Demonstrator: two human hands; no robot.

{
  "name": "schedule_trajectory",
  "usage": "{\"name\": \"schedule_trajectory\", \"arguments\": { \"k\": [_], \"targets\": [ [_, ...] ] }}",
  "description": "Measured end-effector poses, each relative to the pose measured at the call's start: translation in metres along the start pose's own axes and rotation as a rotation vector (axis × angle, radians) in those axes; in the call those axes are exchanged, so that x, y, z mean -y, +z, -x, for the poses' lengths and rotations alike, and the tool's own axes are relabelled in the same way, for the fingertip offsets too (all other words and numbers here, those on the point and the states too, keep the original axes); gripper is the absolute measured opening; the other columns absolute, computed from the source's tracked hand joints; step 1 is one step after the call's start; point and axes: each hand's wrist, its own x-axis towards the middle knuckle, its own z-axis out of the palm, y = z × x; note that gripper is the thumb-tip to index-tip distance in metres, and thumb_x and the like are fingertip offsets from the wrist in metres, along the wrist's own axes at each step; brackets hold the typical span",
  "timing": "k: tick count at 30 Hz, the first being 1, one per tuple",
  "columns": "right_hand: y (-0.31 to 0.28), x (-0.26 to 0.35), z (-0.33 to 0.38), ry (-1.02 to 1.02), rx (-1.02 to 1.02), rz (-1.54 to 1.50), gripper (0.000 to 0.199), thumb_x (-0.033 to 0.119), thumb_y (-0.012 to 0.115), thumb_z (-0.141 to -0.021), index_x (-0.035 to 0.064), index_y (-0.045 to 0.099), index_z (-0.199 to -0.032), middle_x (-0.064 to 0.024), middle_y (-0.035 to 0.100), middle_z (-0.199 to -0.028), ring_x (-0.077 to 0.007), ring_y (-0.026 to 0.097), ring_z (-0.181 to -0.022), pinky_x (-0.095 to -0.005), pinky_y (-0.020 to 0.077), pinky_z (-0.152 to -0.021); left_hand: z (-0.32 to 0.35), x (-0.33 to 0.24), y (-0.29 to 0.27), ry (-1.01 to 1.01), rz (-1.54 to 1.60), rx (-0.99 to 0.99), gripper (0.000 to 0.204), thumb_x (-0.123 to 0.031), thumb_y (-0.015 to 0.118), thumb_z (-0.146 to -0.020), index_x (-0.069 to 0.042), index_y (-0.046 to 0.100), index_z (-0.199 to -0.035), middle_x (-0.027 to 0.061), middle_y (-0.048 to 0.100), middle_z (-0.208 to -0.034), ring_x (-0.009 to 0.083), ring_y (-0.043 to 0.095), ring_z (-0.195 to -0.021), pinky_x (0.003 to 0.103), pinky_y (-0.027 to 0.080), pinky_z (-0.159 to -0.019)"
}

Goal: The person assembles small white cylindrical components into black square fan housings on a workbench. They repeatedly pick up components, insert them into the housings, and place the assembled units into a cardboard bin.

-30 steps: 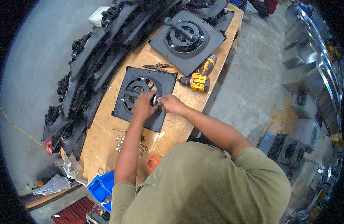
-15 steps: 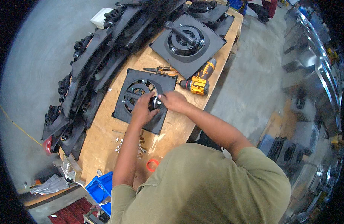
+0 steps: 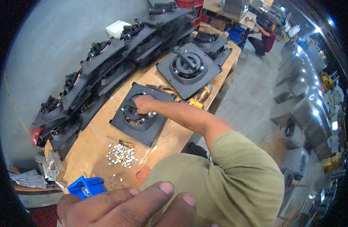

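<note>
- Matte black square panel (image 3: 138, 130), round slotted opening (image 3: 138, 122), under the right hand (image 3: 144, 105).
- Pale wooden table (image 3: 173, 137) beneath.
- Right hand bent over the opening; I cannot tell if it grips.
- Left hand (image 3: 128, 206) near the camera, fingers loosely parted.

Left hand (image 3: 113, 208) cut off by lower edge

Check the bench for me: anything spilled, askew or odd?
No damage stands out. Small white-and-metal pieces lie in a loose heap on the wooden tabletop, with strays near the blue bin, so they look spilled. Oddly close to the camera, the left hand hides part of the lower view.
</note>
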Motion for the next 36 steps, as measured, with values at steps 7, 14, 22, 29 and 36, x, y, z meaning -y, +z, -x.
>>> {"name": "schedule_trajectory", "arguments": {
  "k": [7,14,22,29,36],
  "targets": [
    [-0.066,0.005,0.086,-0.104,-0.327,-0.323,0.054,0.031,0.074,-0.074,0.0005,0.062,-0.116,-0.0241,0.069,-0.105,-0.0382,0.067,-0.099,-0.0484,0.0536,-0.084,-0.039,0.014,0.03,0.362,-0.031,0.087,0.038,-0.031,0.081,-0.068,-0.009,0.064,-0.094,0.0106,0.067,-0.094,0.0282,0.066,-0.088,0.037,0.053,-0.072],
    [-0.109,-0.055,0.249,-0.06,-0.713,-0.967,0.061,0.016,0.074,-0.079,0.0011,0.053,-0.134,-0.015,0.068,-0.108,-0.0197,0.066,-0.09,-0.0383,0.0546,-0.074,-0.075,0.055,0.058,0.489,0.095,-0.013,0.036,-0.027,0.081,-0.069,-0.007,0.065,-0.095,0.0098,0.067,-0.092,0.0283,0.067,-0.084,0.037,0.053,-0.069],
    [-0.055,-0.163,0.464,0.794,-0.913,-0.575,0.063,0.013,0.074,-0.081,-0.0047,0.049,-0.136,-0.016,0.068,-0.105,-0.0205,0.065,-0.099,-0.0352,0.0503,-0.089,-0.176,0.113,0.282,-0.094,0.362,0.217,0.033,-0.015,0.078,-0.079,-0.002,0.065,-0.106,0.0133,0.068,-0.099,0.026,0.068,-0.088,0.035,0.053,-0.076],
    [0.093,-0.293,0.544,1.305,-0.607,-0.578,0.069,0.017,0.071,-0.076,0.0026,0.048,-0.14,-0.0245,0.068,-0.086,-0.0432,0.067,-0.084,-0.0502,0.0527,-0.078,-0.337,0.09,0.561,0.293,0.185,0.432,0.065,-0.025,0.077,-0.081,-0.008,0.048,-0.137,0.0235,0.049,-0.138,0.0427,0.049,-0.127,0.046,0.042,-0.106],
    [0.212,-0.386,0.542,1.277,-0.378,-0.812,0.072,0.019,0.072,-0.079,0.0031,0.044,-0.144,-0.0231,0.068,-0.092,-0.0409,0.068,-0.085,-0.0497,0.0542,-0.079,-0.394,0.114,0.694,0.091,-0.14,0.511,0.094,-0.05,0.069,-0.085,0.001,0.026,-0.153,0.0285,0.016,-0.16,0.043,0.016,-0.149,0.05,0.014,-0.121]
  ]
}}
